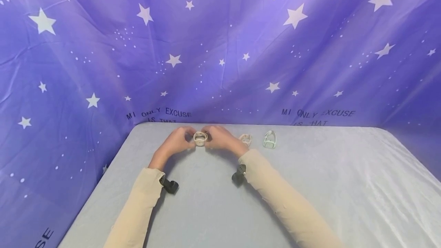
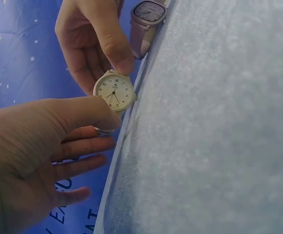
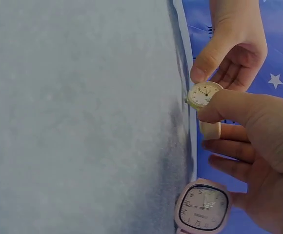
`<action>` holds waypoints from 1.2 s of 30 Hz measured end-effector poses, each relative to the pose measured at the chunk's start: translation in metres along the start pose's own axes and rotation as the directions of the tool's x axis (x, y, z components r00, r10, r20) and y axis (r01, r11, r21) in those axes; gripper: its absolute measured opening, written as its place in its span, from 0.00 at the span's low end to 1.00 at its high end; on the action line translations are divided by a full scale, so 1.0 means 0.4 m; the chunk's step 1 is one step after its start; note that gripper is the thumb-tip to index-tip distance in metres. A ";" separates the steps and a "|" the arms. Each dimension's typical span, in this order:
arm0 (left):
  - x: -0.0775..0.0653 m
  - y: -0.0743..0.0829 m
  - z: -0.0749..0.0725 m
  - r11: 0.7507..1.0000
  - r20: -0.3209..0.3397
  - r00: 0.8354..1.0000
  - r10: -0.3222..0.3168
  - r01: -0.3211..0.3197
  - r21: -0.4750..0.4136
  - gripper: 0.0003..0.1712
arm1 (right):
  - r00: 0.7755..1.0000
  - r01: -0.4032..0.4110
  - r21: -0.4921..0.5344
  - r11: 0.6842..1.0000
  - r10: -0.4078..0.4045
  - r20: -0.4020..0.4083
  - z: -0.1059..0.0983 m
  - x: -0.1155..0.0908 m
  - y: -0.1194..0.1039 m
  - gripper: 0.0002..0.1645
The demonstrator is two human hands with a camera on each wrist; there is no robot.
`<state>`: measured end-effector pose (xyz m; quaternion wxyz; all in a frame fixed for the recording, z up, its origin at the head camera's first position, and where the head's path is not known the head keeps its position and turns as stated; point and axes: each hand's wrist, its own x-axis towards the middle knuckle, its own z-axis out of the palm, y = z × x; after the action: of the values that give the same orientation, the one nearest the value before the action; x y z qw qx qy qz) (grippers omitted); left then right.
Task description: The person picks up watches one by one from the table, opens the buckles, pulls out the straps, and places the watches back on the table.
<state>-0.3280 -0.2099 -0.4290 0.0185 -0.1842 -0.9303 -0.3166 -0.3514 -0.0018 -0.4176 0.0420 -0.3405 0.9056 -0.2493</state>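
Observation:
A cream round-dial wristwatch (image 1: 200,139) stands near the far edge of the table, its strap looped behind the dial. From the left side, my left hand (image 1: 179,139) pinches it, with the thumb over the dial's edge and the fingers behind in the left wrist view. My right hand (image 1: 220,137) holds its other side between thumb and fingers. Just beyond the right wrist is a pink wristwatch (image 1: 245,139); its squarish dial (image 3: 203,207) shows below the right hand in the right wrist view. Further right stands a mint-green wristwatch (image 1: 270,140).
A pale grey cloth covers the table (image 1: 206,202). Behind it hangs a purple-blue curtain (image 1: 220,30) with white stars and printed words, close to the table's far edge. Dark camera mounts (image 1: 169,185) sit at both sleeve cuffs.

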 end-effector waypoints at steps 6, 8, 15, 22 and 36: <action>0.005 0.026 -0.013 0.999 -0.100 0.995 0.021 -0.024 -0.030 0.26 | 0.994 0.037 -0.040 0.999 -0.040 -0.097 -0.023 -0.009 -0.010 0.31; 0.007 0.040 -0.019 0.998 -0.144 0.988 0.046 -0.050 -0.025 0.27 | 0.987 0.057 -0.069 0.996 -0.067 -0.146 -0.037 -0.017 -0.013 0.32; 0.005 0.118 -0.048 0.985 -0.273 0.947 0.166 -0.174 -0.004 0.27 | 0.957 0.079 -0.060 0.995 -0.093 -0.276 -0.105 -0.075 -0.037 0.32; -0.028 0.216 -0.074 0.959 -0.336 0.898 0.285 -0.268 0.097 0.27 | 0.925 0.118 -0.075 0.990 -0.137 -0.355 -0.172 -0.168 -0.073 0.32; -0.047 0.355 -0.104 0.880 -0.135 0.926 0.352 -0.377 -0.289 0.28 | 0.939 0.210 0.311 0.927 -0.104 -0.327 -0.291 -0.323 -0.072 0.30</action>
<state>-0.2635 -0.1371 -0.3160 0.0849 -0.3439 -0.8162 -0.4564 -0.2639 0.1111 -0.3144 -0.0599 -0.3577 0.8135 -0.4547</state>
